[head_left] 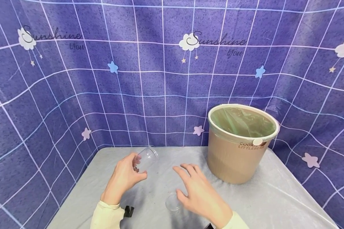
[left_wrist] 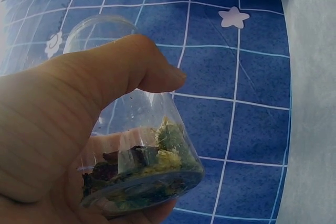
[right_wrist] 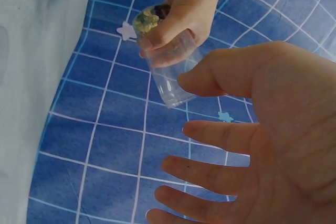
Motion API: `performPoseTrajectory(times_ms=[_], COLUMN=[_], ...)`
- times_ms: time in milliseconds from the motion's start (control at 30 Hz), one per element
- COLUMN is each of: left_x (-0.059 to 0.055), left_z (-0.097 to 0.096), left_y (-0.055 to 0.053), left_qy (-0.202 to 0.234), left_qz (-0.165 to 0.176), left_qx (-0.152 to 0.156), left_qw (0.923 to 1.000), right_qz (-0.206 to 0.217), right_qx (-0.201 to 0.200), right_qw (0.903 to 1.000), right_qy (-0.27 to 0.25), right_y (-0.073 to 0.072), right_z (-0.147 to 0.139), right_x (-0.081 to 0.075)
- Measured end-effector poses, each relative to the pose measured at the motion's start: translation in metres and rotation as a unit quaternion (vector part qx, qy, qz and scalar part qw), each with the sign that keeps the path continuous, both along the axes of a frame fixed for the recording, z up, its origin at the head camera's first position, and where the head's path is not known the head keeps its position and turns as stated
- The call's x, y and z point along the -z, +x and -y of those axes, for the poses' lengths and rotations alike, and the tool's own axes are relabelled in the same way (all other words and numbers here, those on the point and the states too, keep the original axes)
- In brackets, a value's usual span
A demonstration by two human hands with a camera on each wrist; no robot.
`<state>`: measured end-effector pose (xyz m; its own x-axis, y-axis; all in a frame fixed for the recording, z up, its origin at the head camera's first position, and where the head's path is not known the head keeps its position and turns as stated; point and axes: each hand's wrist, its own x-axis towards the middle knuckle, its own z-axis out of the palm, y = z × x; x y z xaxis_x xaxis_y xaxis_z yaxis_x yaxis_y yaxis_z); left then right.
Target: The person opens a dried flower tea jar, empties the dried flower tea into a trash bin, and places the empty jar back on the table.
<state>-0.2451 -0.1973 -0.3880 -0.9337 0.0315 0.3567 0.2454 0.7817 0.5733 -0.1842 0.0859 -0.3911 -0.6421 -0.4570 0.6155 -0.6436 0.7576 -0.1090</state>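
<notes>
My left hand (head_left: pixel 123 174) grips a clear plastic jar (head_left: pixel 149 158), tilted above the table. Dried flowers and leaves (left_wrist: pixel 170 153), yellowish and dark, lie at the bottom of the jar, as the left wrist view shows. The jar's mouth points up and away from the palm. To the right, my right hand (head_left: pixel 200 194) hovers with its fingers spread and nothing between them. A clear round lid (head_left: pixel 172 203) rests on the table beside and below its thumb, partly hidden by the hand.
A beige bin (head_left: pixel 235 159) with a white rim and a green liner bag (head_left: pixel 232 121) stands at the right back of the table. A grey cloth (head_left: pixel 86 194) covers the tabletop. Blue gridded curtain (head_left: pixel 166 82) closes off the back and sides.
</notes>
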Motion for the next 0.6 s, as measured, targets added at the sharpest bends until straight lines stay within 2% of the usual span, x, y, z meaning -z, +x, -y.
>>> performPoseTrajectory(times_ms=[300,600], left_x=[-0.001,-0.002], left_z=[0.002,0.002], left_y=[0.0,0.002], left_qy=[-0.008,-0.005], left_qz=[-0.009,-0.012], left_qx=[0.001,-0.002], left_qw=[0.9999,0.9999], right_qz=[-0.026,-0.026], right_qx=[0.014,0.017], right_qw=[0.9995,0.9992], right_qy=[-0.014,-0.023], right_y=[-0.003,0.003], right_z=[-0.018,-0.049], right_x=[-0.019,-0.033])
